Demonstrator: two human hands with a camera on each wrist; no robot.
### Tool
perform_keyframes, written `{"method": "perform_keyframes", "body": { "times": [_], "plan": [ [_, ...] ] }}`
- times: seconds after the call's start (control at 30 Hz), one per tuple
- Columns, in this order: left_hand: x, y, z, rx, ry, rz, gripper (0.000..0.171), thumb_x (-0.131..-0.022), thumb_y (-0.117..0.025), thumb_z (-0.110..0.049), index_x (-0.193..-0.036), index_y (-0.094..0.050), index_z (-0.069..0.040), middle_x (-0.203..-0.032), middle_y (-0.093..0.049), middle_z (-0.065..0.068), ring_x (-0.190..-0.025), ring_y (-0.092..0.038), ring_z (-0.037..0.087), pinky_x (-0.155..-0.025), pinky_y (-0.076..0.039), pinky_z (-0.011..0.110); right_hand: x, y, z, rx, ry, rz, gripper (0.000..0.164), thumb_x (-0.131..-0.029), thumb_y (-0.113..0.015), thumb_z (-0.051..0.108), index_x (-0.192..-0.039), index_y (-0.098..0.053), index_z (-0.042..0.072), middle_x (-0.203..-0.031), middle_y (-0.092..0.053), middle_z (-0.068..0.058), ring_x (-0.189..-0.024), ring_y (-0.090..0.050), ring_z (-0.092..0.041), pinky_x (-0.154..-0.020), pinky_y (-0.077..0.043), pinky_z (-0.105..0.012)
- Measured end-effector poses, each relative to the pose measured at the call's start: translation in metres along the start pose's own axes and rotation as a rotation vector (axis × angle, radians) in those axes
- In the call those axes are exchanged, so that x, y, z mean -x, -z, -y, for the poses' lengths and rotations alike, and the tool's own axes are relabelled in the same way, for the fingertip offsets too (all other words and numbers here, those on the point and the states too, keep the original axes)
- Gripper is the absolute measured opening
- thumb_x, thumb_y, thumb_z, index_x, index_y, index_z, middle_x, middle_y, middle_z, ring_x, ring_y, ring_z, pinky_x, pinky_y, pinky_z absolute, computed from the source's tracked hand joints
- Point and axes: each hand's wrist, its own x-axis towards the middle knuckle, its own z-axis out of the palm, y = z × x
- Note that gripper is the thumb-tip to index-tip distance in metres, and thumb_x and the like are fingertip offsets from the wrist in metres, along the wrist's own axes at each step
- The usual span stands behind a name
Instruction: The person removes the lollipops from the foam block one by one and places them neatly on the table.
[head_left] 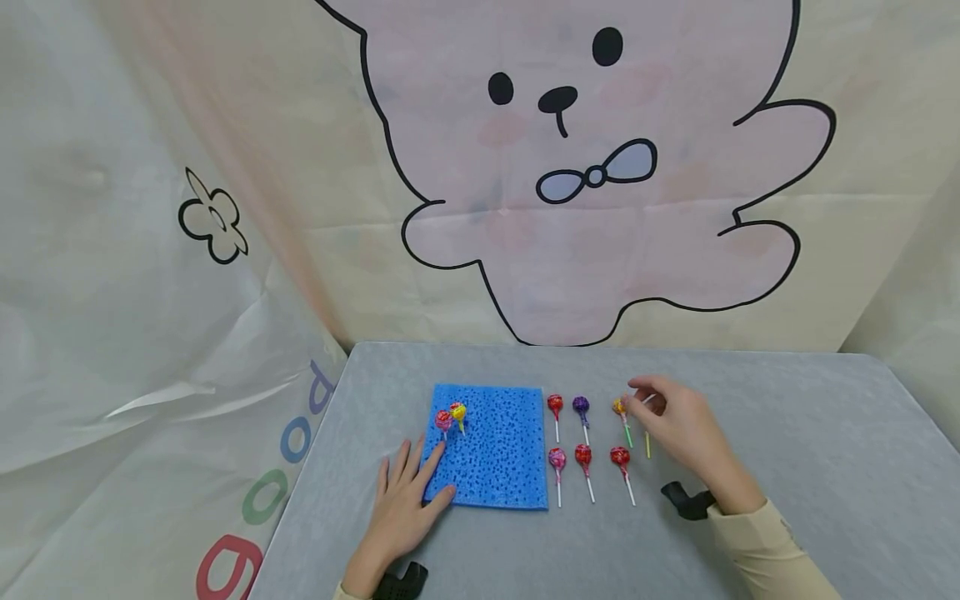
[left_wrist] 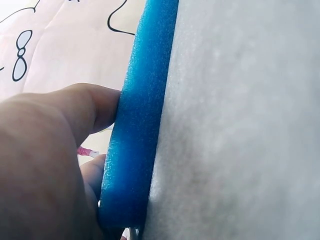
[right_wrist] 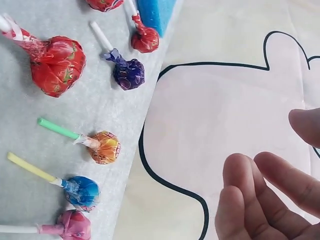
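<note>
My left hand (head_left: 401, 504) rests on the lower left corner of a blue foam block (head_left: 495, 467), its fingers straight and spread. A yellow lollipop (head_left: 458, 412) and a pink-red lollipop (head_left: 443, 420) stand upright in the foam near its left side. Above the lollipops on the right hovers my right hand (head_left: 682, 425), fingers bent loosely, thumb apart, holding nothing. Nearest to it are an orange lollipop (right_wrist: 104, 147) with a green stick and a blue lollipop (right_wrist: 82, 192) with a yellow stick. In the head view the hand hides the blue candy head.
Between foam and right hand, more lollipops lie in two rows, including a purple one (head_left: 581, 404), a pink one (head_left: 557, 457) and several red ones (head_left: 619, 456). Another pink lollipop (right_wrist: 75, 225) lies beside the blue one. The grey table (head_left: 495, 554) backs onto a printed curtain (head_left: 525, 292).
</note>
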Motion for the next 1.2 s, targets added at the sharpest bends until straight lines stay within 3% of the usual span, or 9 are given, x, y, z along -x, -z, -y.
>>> {"method": "perform_keyframes", "body": {
  "times": [0.3,0.7,1.2],
  "plan": [
    [0.0,0.001,0.001,-0.001,0.007,0.003,0.075,-0.101,-0.05,-0.066,-0.165,-0.032,-0.033,-0.176,-0.018,0.004,-0.162,-0.008,0.039,-0.124,0.003,0.07,-0.002,-0.008,0.001,0.02,0.032,0.007,0.03,-0.096,-0.075,0.023,-0.118,-0.074,0.003,-0.095,-0.074,-0.003,-0.081,-0.067,-0.016,-0.067,-0.054,-0.028],
    [0.001,0.001,0.003,0.002,0.006,0.008,0.074,-0.101,-0.049,-0.066,-0.165,-0.032,-0.033,-0.175,-0.018,0.005,-0.162,-0.008,0.041,-0.123,0.003,0.072,-0.006,-0.028,0.024,0.032,0.017,0.084,0.03,-0.097,-0.075,0.025,-0.12,-0.074,0.005,-0.096,-0.072,-0.003,-0.083,-0.064,-0.016,-0.073,-0.058,-0.033],
    [0.0,0.001,0.0,0.003,-0.002,0.015,0.074,-0.102,-0.049,-0.066,-0.165,-0.031,-0.033,-0.176,-0.017,0.004,-0.162,-0.008,0.04,-0.123,0.002,0.071,-0.009,-0.04,0.04,-0.002,0.041,0.119,0.031,-0.094,-0.078,0.023,-0.12,-0.074,0.006,-0.099,-0.072,-0.003,-0.085,-0.063,-0.014,-0.072,-0.056,-0.026]
  ]
}}
